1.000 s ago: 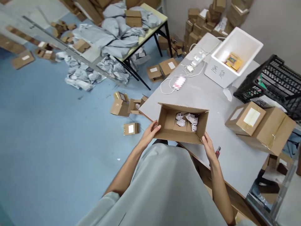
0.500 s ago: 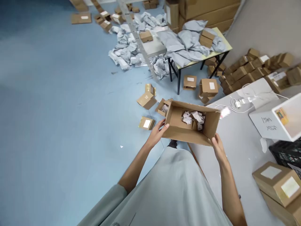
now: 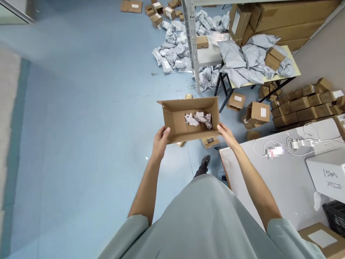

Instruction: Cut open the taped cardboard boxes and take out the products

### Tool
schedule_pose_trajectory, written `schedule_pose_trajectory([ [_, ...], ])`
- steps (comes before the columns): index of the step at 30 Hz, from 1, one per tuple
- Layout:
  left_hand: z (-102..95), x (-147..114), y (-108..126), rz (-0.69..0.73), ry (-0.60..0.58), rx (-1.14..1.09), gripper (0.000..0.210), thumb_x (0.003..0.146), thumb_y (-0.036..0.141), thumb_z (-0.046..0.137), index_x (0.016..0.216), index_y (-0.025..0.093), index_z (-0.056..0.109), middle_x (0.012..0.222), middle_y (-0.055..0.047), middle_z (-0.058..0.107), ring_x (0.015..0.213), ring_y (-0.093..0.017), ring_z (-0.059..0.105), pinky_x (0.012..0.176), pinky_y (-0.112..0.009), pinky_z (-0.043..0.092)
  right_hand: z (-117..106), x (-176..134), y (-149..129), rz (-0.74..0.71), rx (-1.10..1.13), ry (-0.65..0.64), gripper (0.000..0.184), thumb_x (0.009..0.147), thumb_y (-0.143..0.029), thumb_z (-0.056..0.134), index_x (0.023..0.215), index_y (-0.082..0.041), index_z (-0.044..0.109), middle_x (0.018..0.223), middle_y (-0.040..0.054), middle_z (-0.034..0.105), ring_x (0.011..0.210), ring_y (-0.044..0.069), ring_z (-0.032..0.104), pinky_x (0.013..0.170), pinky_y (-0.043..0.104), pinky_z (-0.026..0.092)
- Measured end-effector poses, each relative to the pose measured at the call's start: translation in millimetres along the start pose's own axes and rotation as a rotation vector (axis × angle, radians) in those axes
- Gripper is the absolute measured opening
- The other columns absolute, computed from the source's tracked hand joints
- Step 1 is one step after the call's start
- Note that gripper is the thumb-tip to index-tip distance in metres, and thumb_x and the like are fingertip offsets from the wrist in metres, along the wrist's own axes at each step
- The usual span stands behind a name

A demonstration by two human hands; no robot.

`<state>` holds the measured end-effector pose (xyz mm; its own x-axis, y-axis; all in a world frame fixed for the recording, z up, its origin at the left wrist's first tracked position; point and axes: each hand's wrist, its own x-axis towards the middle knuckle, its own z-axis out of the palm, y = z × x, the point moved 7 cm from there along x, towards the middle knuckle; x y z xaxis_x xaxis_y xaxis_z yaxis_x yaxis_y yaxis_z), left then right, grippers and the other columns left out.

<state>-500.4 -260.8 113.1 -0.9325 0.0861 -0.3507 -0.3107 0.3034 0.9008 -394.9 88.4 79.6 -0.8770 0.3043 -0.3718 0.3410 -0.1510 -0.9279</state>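
Observation:
Between my two hands hangs an open cardboard box, brown and long, its open top facing me. Crumpled white paper lies on its bottom, towards the right end. My left hand grips the box's near left corner, thumb over the rim and fingers mostly hidden behind the wall. At the right end my right hand clasps the near corner, its fingers partly out of sight. The box is held above the blue floor, covering parts of some smaller cartons below it.
A white table at my right bears cables, a white box and a black crate. Ahead stand a metal shelf post and a yellow table heaped with grey mailing bags. Stacked cartons line the right wall.
My view has turned left and the box has moved left, off the white table's edge and over the floor. Both hands keep their hold on it.

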Motion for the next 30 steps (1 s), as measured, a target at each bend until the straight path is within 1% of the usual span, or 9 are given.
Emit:
schedule_pose_trajectory([
  [5, -13.4, 59, -9, -0.055, 0.096, -0.023, 0.069, 0.099, 0.063, 0.072, 0.151, 0.018, 0.061, 0.171, -0.022, 0.056, 0.160, -0.036, 0.054, 0.132, -0.051, 0.045, 27, 96, -30, 0.012, -0.006, 0.080, 0.094, 0.099, -0.073, 0.075, 0.169, -0.014, 0.053, 0.182, 0.0156, 0.046, 0.171, 0.031, 0.040, 0.140, 0.053, 0.033],
  [7, -17.8, 69, -14, -0.059, 0.148, 0.050, 0.069, 0.099, 0.058, 0.073, 0.152, 0.016, 0.058, 0.173, -0.023, 0.054, 0.162, -0.035, 0.052, 0.135, -0.051, 0.041, 29, 109, -38, -0.011, -0.037, 0.098, 0.087, 0.098, -0.072, 0.078, 0.161, -0.015, 0.061, 0.178, 0.0142, 0.052, 0.169, 0.029, 0.042, 0.141, 0.051, 0.030],
  [10, -7.7, 62, -24, -0.018, 0.125, 0.116, 0.053, 0.102, 0.051, 0.065, 0.141, 0.014, 0.062, 0.164, -0.022, 0.062, 0.155, -0.033, 0.058, 0.134, -0.049, 0.042, 18, 88, -31, -0.032, -0.054, 0.098, 0.069, 0.088, -0.071, 0.088, 0.136, -0.022, 0.078, 0.157, 0.0086, 0.073, 0.155, 0.029, 0.059, 0.139, 0.051, 0.035],
  [13, 26.0, 38, -39, -0.018, 0.025, 0.137, 0.038, 0.096, 0.050, 0.065, 0.116, 0.018, 0.066, 0.144, -0.021, 0.074, 0.142, -0.034, 0.068, 0.128, -0.053, 0.048, -7, 31, -4, -0.002, -0.034, 0.118, 0.058, 0.074, -0.073, 0.096, 0.110, -0.029, 0.083, 0.132, 0.0075, 0.084, 0.136, 0.034, 0.073, 0.134, 0.057, 0.046],
  [15, 61.9, 19, -48, -0.018, -0.079, 0.150, 0.036, 0.091, 0.057, 0.067, 0.103, 0.022, 0.064, 0.134, -0.020, 0.078, 0.137, -0.035, 0.072, 0.122, -0.055, 0.054, -31, -18, 17, 0.030, -0.009, 0.178, 0.060, 0.068, -0.076, 0.096, 0.102, -0.028, 0.083, 0.123, 0.0101, 0.087, 0.130, 0.036, 0.076, 0.130, 0.060, 0.049],
  [18, 130.3, -13, -52, 0.013, -0.285, 0.176, 0.044, 0.087, 0.068, 0.067, 0.092, 0.025, 0.061, 0.126, -0.020, 0.081, 0.129, -0.034, 0.076, 0.115, -0.054, 0.058, -71, -98, 47, 0.060, 0.047, 0.328, 0.067, 0.069, -0.078, 0.092, 0.108, -0.025, 0.083, 0.122, 0.0141, 0.087, 0.127, 0.037, 0.078, 0.124, 0.062, 0.053],
  [23, 251.9, -88, -46, 0.126, -0.730, 0.217, 0.057, 0.079, 0.083, 0.069, 0.081, 0.027, 0.059, 0.117, -0.016, 0.083, 0.119, -0.033, 0.079, 0.113, -0.053, 0.060, -124, -251, 96, 0.154, 0.273, 0.708, 0.067, 0.069, -0.074, 0.095, 0.113, -0.025, 0.083, 0.119, 0.0151, 0.088, 0.118, 0.035, 0.081, 0.116, 0.059, 0.057],
  [26, 312.8, -139, -49, 0.190, -1.010, 0.267, 0.063, 0.075, 0.089, 0.070, 0.077, 0.028, 0.057, 0.115, -0.017, 0.083, 0.118, -0.036, 0.079, 0.113, -0.056, 0.060, -136, -347, 118, 0.145, 0.381, 0.975, 0.068, 0.068, -0.075, 0.096, 0.111, -0.024, 0.083, 0.116, 0.0153, 0.088, 0.113, 0.035, 0.082, 0.113, 0.059, 0.058],
  [30, 384.8, -207, -58, 0.272, -1.319, 0.369, 0.059, 0.080, 0.085, 0.071, 0.079, 0.028, 0.055, 0.120, -0.017, 0.082, 0.124, -0.037, 0.078, 0.118, -0.057, 0.058, -128, -466, 146, 0.119, 0.520, 1.297, 0.065, 0.070, -0.074, 0.096, 0.111, -0.026, 0.084, 0.119, 0.0149, 0.087, 0.114, 0.036, 0.083, 0.113, 0.060, 0.059],
])
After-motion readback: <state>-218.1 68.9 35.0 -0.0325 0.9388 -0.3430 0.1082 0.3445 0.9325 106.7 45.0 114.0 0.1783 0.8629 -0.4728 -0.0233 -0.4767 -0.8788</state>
